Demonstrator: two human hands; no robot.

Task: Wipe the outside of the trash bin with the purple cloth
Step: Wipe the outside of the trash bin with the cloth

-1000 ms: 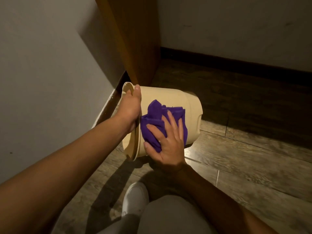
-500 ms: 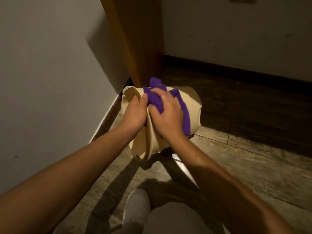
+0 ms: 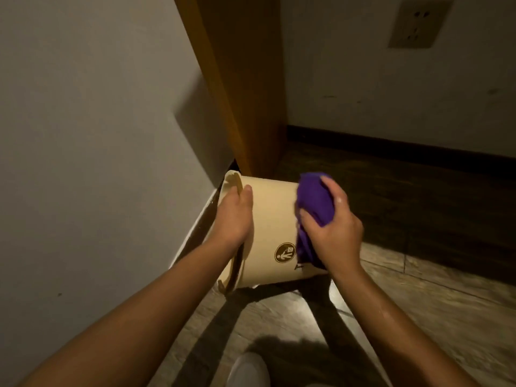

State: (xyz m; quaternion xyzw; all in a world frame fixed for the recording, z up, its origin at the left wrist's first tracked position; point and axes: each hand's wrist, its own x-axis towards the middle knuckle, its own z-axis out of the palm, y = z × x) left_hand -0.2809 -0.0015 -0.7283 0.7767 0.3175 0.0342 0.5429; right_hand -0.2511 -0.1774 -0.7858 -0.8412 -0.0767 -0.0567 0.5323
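Single head view only: I look forward and down, close over floor point(image 3: 418, 317), facing corner where wall point(image 3: 83, 135) meets wooden post point(image 3: 245, 93).

Trash bin point(image 3: 270, 219) base end was hidden behind the purple cloth point(image 3: 314, 202) and right hand point(image 3: 332, 233). Left hand point(image 3: 233, 216) fingers went over the rim, tips out of sight inside. Bin interior not visible. Brown round logo point(image 3: 284, 253) below the hands too small to read; print beside it covered by cloth. White shoe point(image 3: 247, 370) cut by bottom edge. Wall socket point(image 3: 418, 22) cut by top edge.
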